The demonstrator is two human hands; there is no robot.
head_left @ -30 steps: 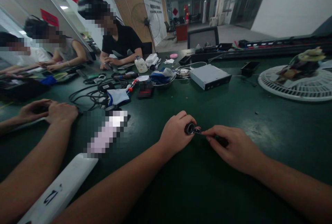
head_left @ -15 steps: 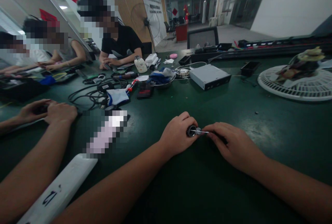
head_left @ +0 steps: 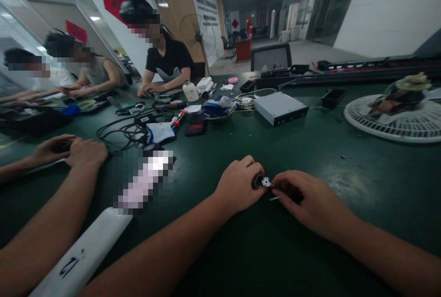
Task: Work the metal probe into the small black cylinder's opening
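Note:
My left hand [head_left: 239, 184] is wrapped round a small dark round part [head_left: 257, 181], whose open end faces me. Beside that opening, at my left fingertips, sits a small whitish disc-like piece [head_left: 266, 182]. Close by on the right, my right hand [head_left: 303, 196] is pinched on a thin metal tool [head_left: 275, 198], whose light tip sticks out below the fingers toward the left. Both hands are low over the dark green table [head_left: 262, 251], with their fingertips almost touching.
A grey metal box [head_left: 281, 108] stands beyond my hands, with a white fan grille [head_left: 392, 125] to its right. Cables [head_left: 120, 127], a cloth [head_left: 161, 132] and a red-and-black case [head_left: 195, 125] lie left. Another person's hands [head_left: 86, 152] work at the left; a white padded bar [head_left: 82, 251] is nearer.
The thin tool has come away from the dark round part and now points lower, beside my right fingers. The whitish piece shows more clearly. The whole view has shifted slightly.

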